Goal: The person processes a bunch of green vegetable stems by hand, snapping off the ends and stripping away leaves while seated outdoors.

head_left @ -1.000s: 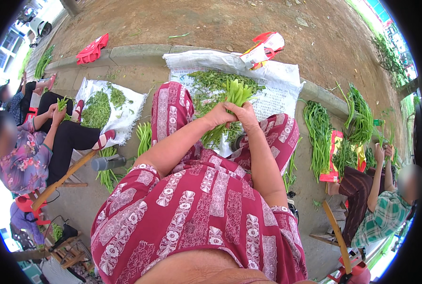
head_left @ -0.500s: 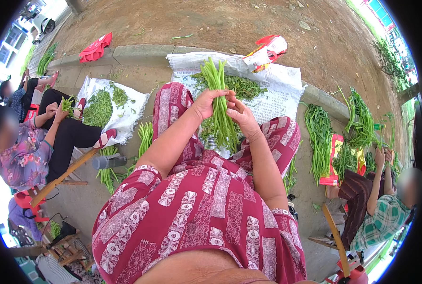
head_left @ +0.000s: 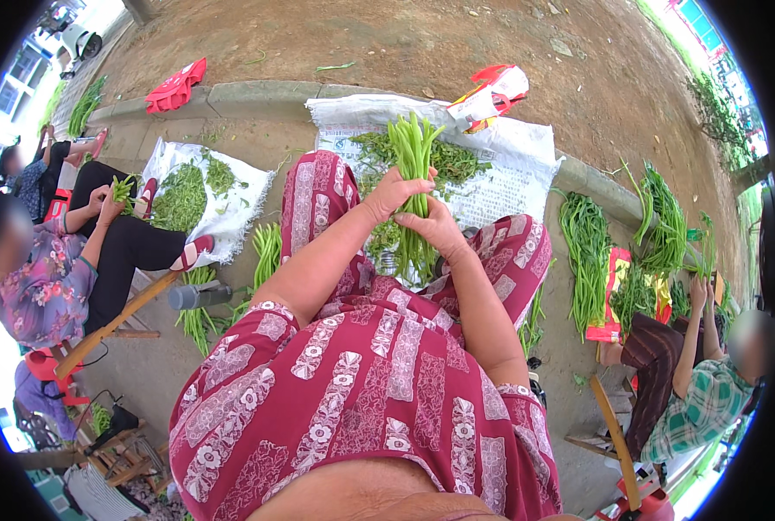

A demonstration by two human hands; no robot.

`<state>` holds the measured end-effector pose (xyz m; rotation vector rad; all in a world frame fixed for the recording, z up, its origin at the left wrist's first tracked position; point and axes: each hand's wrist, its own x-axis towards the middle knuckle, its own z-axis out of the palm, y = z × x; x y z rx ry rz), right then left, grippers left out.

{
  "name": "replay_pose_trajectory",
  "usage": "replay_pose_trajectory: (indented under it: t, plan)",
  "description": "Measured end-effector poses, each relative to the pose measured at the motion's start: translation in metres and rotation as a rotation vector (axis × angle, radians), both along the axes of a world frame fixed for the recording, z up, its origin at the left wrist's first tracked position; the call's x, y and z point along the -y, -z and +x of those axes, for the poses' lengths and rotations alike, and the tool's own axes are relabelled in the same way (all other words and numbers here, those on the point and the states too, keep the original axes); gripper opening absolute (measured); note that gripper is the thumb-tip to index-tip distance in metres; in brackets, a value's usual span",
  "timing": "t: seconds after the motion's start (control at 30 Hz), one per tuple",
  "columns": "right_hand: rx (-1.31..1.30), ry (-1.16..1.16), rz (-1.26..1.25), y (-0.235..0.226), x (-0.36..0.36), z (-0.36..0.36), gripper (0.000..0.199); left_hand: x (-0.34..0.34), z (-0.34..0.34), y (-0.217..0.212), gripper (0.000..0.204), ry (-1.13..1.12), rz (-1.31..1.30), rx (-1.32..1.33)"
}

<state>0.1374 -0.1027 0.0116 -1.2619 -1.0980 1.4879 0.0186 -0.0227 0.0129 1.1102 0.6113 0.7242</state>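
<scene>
Both of my hands hold one upright bundle of long green stalks (head_left: 413,152) above my lap. My left hand (head_left: 394,193) wraps the bundle higher up. My right hand (head_left: 437,228) grips it just below, touching the left hand. The stalk tops point away from me and the lower ends hang between my knees. Under the bundle lies a white sack sheet (head_left: 509,169) strewn with trimmed green leaves (head_left: 457,161).
A seated person in a floral top (head_left: 44,278) works over another white sheet with greens (head_left: 188,191) at left. At right, a person in a checked shirt (head_left: 700,408) handles stalks beside piles of greens (head_left: 583,252). Red packaging (head_left: 492,87) lies past a concrete curb (head_left: 257,95).
The bundle has been raised from lying low over the sheet to standing upright. My hands have shifted closer together around its middle.
</scene>
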Motion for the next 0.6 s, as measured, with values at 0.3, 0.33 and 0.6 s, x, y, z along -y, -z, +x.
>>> replay_pose_trajectory:
  t: [0.3,0.33,0.6]
  plan:
    - [0.408,0.177,0.301,0.002,0.001,-0.011,0.054,-0.005,-0.002,-0.004,0.031,0.183,-0.083,0.056]
    - [0.443,0.195,0.313,0.005,0.000,-0.012,0.056,-0.005,-0.002,-0.003,0.032,0.170,-0.094,0.084]
    - [0.723,0.241,0.170,0.015,-0.004,-0.008,0.067,-0.004,0.005,0.014,0.043,0.020,-0.349,0.305]
